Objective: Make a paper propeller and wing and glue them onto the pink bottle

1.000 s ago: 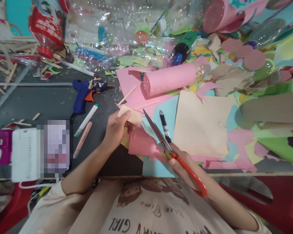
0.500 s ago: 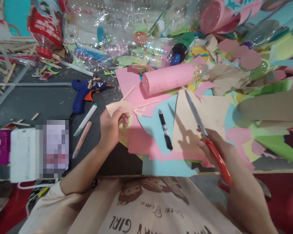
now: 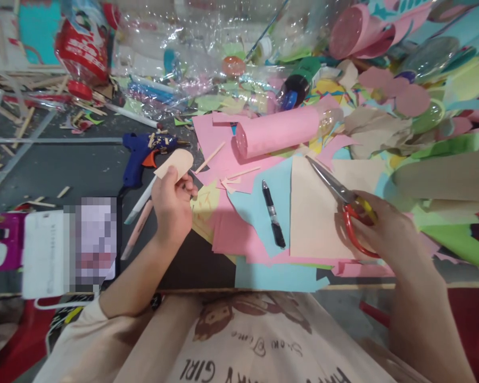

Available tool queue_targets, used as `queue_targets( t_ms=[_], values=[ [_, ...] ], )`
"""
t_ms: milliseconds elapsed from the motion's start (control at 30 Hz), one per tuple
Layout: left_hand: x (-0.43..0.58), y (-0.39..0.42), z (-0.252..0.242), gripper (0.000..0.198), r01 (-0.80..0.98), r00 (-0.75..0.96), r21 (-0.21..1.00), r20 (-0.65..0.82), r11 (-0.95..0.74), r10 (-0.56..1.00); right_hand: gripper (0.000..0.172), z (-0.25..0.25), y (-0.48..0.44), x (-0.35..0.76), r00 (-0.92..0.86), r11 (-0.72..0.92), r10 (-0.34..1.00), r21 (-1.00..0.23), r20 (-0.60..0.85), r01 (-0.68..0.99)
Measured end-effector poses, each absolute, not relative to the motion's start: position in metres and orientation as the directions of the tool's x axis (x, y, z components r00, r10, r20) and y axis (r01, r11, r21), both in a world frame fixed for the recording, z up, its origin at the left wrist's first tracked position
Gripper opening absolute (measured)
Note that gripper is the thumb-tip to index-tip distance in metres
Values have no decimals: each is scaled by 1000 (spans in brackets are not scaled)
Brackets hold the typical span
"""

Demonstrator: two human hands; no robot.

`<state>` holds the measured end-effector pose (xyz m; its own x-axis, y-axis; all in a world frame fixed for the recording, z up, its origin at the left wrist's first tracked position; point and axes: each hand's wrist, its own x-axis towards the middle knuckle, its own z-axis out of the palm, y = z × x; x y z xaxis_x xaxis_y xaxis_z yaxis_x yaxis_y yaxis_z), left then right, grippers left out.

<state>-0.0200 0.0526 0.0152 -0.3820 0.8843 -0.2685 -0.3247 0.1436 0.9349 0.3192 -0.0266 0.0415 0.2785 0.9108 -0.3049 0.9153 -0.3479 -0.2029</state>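
Between the thumb and fingers of my left hand (image 3: 174, 199) is a small cream paper piece (image 3: 177, 163) with a rounded end. My right hand (image 3: 387, 223) grips scissors (image 3: 331, 181) with red and yellow handles, the blades pointing up and left. Under the scissors lies a sheet of beige paper (image 3: 315, 223). A black pen (image 3: 273, 215) rests on light blue paper (image 3: 249, 210) between my hands. Thin wooden sticks (image 3: 210, 157) and small paper scraps (image 3: 230, 185) lie on pink paper to the right of my left hand.
A blue glue gun (image 3: 143, 154) lies beyond my left hand. A pink-wrapped bottle (image 3: 277, 130) lies at the middle. Behind it are clear plastic bottles and paper scraps. A phone (image 3: 98, 234) and white power bank (image 3: 43, 255) lie at left.
My left hand has moved left and up with the paper piece, which now shows its rounded end. My right hand has shifted right and up, turning the scissors.
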Motion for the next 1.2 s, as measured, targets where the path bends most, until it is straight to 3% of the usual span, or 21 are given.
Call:
queue_targets(
  t_ms=[233, 400, 467, 567, 667, 700, 767, 867, 933, 1033, 1200],
  values=[
    [-14, 48, 22, 14, -324, -330, 927, -299, 190, 895, 46, 34, -35, 324, 104, -124, 991, -268, -88, 955],
    [-12, 48, 20, 14, -302, -294, 933, -287, 196, 912, 48, 39, -32, 318, 78, -140, 980, -363, -181, 921],
    [-12, 48, 18, 15, -304, -279, 931, -290, 202, 915, 46, 45, -27, 318, 54, -132, 967, -313, -247, 941],
    [-11, 47, 16, 16, -314, -267, 922, -314, 226, 911, 40, 57, -16, 315, 23, -63, 951, -118, -308, 991],
    [-10, 46, 14, 18, -331, -252, 911, -338, 247, 907, 35, 74, 5, 300, 2, 5, 980, 33, -201, 999],
    [-10, 46, 13, 19, -335, -244, 908, -342, 252, 907, 33, 80, 16, 291, -27, 30, 990, 20, -136, 999],
    [-9, 46, 11, 19, -335, -233, 906, -347, 260, 909, 30, 90, 44, 267, -161, 153, 986, -144, -44, 978],
    [-9, 46, 8, 17, -311, -233, 914, -340, 262, 911, 31, 97, 93, 224, -382, 361, 924, -310, -6, 879],
    [-9, 46, 6, 17, -288, -242, 922, -333, 260, 911, 35, 98, 123, 196, -367, 337, 926, -242, -89, 910],
    [-9, 46, 5, 19, -291, -244, 921, -334, 260, 910, 67, 97, 157, 165, -430, 403, 887, -175, -167, 898],
    [-9, 46, 9, 21, -329, -224, 905, -352, 269, 909, 96, 88, 187, 145, -565, 553, 789, -123, -242, 824]
  ],
)
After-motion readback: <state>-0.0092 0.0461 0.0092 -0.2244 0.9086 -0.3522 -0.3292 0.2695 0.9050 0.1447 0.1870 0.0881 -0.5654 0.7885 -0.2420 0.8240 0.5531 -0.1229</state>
